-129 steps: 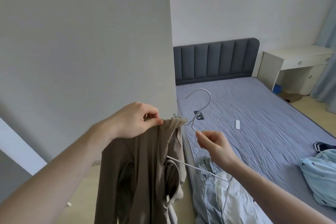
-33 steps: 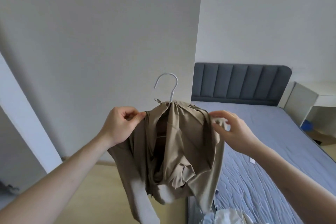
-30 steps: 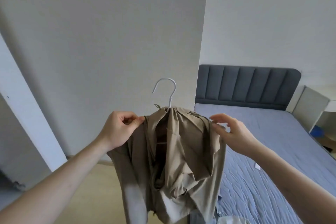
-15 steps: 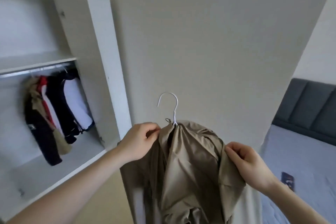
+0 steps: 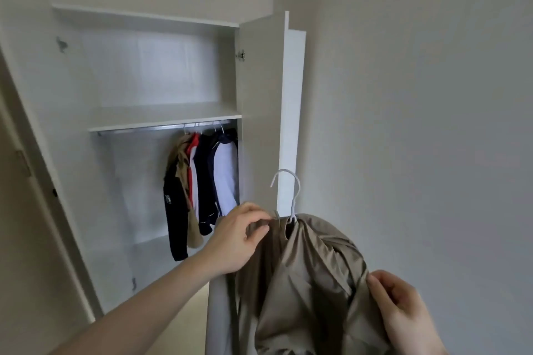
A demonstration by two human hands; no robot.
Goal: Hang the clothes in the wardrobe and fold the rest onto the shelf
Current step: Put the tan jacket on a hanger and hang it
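Beige garment on white hanger, held up before the open wardrobe.

I see my left hand [image 5: 239, 239] pinching the beige garment [image 5: 302, 282] at the collar and my right hand [image 5: 401, 308] clamped on its shoulder, lower centre; the white hanger [image 5: 291, 196] shows only its hook, garment hem cut off below. Beyond, the rail [image 5: 161, 127] lies bare left of the hung clothes [image 5: 202, 184]; the shelf [image 5: 161, 115] above is empty.

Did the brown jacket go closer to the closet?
Yes. The jacket, on its hanger in both hands, was over by the bed; now it hangs just right of the open wardrobe, near the rail.
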